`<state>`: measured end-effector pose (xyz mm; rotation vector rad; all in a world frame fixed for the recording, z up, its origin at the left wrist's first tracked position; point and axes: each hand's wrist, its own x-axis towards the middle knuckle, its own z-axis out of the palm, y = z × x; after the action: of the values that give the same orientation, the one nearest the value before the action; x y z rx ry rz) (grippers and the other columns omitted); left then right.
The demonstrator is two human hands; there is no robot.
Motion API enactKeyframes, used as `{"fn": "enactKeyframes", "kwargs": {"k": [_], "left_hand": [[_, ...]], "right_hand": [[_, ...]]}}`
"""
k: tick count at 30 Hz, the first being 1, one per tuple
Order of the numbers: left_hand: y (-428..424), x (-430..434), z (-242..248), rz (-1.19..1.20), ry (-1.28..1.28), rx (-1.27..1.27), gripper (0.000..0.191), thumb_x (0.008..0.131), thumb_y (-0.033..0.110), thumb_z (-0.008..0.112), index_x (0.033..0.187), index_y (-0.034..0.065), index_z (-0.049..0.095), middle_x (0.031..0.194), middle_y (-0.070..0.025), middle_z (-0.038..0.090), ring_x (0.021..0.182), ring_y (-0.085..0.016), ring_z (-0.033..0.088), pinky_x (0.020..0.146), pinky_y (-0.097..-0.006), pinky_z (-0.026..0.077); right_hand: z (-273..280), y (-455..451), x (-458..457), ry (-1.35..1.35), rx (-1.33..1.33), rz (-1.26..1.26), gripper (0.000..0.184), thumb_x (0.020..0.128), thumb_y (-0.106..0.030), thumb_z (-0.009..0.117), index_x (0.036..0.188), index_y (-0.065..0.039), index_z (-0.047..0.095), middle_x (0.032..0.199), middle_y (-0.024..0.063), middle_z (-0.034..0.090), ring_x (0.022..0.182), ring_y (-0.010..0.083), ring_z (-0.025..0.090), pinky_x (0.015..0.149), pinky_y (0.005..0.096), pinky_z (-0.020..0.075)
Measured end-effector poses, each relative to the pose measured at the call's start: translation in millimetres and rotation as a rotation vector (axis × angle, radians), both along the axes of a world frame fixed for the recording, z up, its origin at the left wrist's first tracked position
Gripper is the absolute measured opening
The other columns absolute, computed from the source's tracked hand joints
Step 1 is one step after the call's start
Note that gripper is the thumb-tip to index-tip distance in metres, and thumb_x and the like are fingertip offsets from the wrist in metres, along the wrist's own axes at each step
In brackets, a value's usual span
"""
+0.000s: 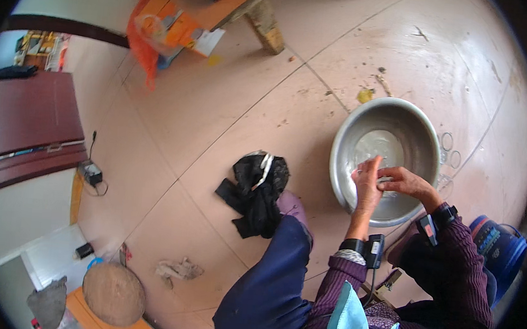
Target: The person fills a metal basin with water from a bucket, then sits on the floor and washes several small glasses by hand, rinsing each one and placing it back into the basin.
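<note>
A round metal basin [351,125] stands on the floor before me, with what looks like shallow water shining at its bottom. Over its near part, my left hand [367,182] is held upright with the fingers toward the far side. My right hand [407,181] reaches in from the right, its fingertips against the left palm. Something small and pale shows between the hands, too hidden to name. Beside the basin's right rim, several clear round-rimmed vessels, probably drinking glasses [455,159], stand on the floor. Both wrists wear black straps with small devices.
A black cloth bundle [261,197] lies by my purple shoe [293,207]. Right of me stands a blue bucket [493,250]. A crumpled rag [181,268] and a round wooden board [114,294] are at lower left. A wooden bench leg [266,28] stands beyond; a power adapter [90,172] hangs left.
</note>
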<state>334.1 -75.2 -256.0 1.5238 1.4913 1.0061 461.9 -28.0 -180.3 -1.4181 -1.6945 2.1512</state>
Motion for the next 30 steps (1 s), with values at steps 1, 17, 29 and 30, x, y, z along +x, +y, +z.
{"fn": "enactKeyframes", "kwargs": {"k": [1, 17, 29, 30], "left_hand": [[-0.2, 0.2, 7.5, 0.005, 0.136, -0.045, 0.051, 0.064, 0.004, 0.059, 0.113, 0.0105, 0.046, 0.109, -0.008, 0.052, 0.103, -0.026, 0.048, 0.09, -0.0415, 0.031], [15.4, -11.2, 21.6, -0.151, -0.706, -0.571, 0.067, 0.056, 0.006, 0.073, 0.118, 0.0092, 0.047, 0.096, -0.0038, 0.054, 0.089, -0.016, 0.053, 0.081, -0.0275, 0.042], [9.9, -19.7, -0.7, 0.333, -0.937, -0.848, 0.018, 0.074, 0.022, 0.068, 0.072, 0.0084, 0.056, 0.066, 0.0005, 0.054, 0.06, -0.009, 0.052, 0.055, -0.0235, 0.043], [9.4, -15.2, 0.7, 0.378, -0.929, -0.873, 0.019, 0.073, 0.023, 0.068, 0.072, 0.0084, 0.056, 0.066, 0.0003, 0.054, 0.06, -0.009, 0.052, 0.054, -0.024, 0.044]], "right_hand": [[6.4, -1.8, -2.7, 0.019, -0.074, -0.081, 0.052, 0.078, -0.035, 0.062, 0.113, 0.002, 0.052, 0.104, 0.0148, 0.058, 0.102, 0.0196, 0.05, 0.09, 0.0323, 0.0369], [5.7, 4.7, 13.8, 0.091, -0.176, -0.178, 0.042, 0.088, -0.034, 0.048, 0.113, -0.002, 0.053, 0.105, 0.0086, 0.059, 0.093, 0.018, 0.055, 0.087, 0.0303, 0.0395], [10.1, -2.8, -3.4, 0.193, -0.103, 0.07, 0.039, 0.083, -0.019, 0.057, 0.118, -0.003, 0.049, 0.118, 0.0093, 0.052, 0.113, 0.0186, 0.043, 0.099, 0.0327, 0.0285], [8.9, -0.7, -1.1, 0.207, -0.13, 0.077, 0.037, 0.083, -0.018, 0.057, 0.116, -0.003, 0.051, 0.116, 0.0092, 0.053, 0.112, 0.0185, 0.044, 0.099, 0.0327, 0.0288]]}}
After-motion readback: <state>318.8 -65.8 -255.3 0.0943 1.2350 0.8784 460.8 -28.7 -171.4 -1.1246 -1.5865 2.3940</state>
